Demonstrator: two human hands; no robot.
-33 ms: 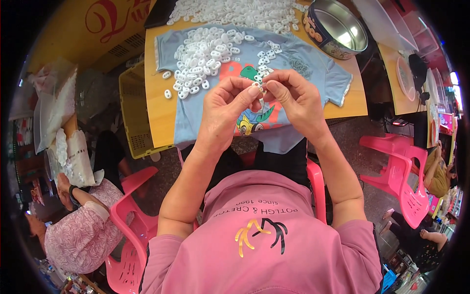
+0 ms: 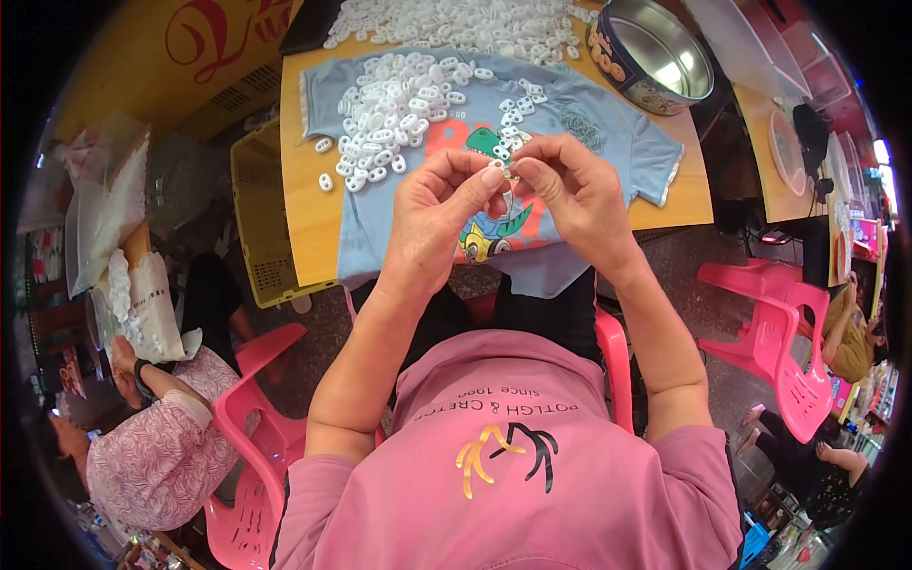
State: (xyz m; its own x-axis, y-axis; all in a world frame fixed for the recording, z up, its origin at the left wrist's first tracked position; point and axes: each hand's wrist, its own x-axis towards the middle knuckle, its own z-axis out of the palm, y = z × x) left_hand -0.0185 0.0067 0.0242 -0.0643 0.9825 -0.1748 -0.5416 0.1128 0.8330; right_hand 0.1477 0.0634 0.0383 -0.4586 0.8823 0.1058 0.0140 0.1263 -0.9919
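White piece (image 2: 497,167), small, one: held above the front part of a light blue shirt, at the meeting of the two hands.

Left hand (image 2: 439,198): thumb and forefinger closed together in a pinch, the white piece between their tips. Right hand (image 2: 576,195): thumb bent in toward the curled forefinger, tips just beside the piece (whether they grip anything of their own cannot be told; the detail is too small).

Light blue shirt (image 2: 380,214): short-sleeved, spread over the table, printed with a cartoon in green, yellow and red, its lower edge hanging past the near side.

Loose pile (image 2: 394,109): white oval pieces with two holes, many, lying on the shirt's left part; a few strays rest on bare wood beside it. Small cluster (image 2: 519,107): similar white pieces, on the shirt just beyond the hands. Grey tangle (image 2: 581,126): fine small parts, on the shirt right of the cluster. Larger heap (image 2: 465,24): white pieces, along the far side.

Table (image 2: 306,233): pale wood top. Round tin (image 2: 654,98): lidless, patterned outside, at the far right corner. Yellow crate (image 2: 258,223): left of the table.
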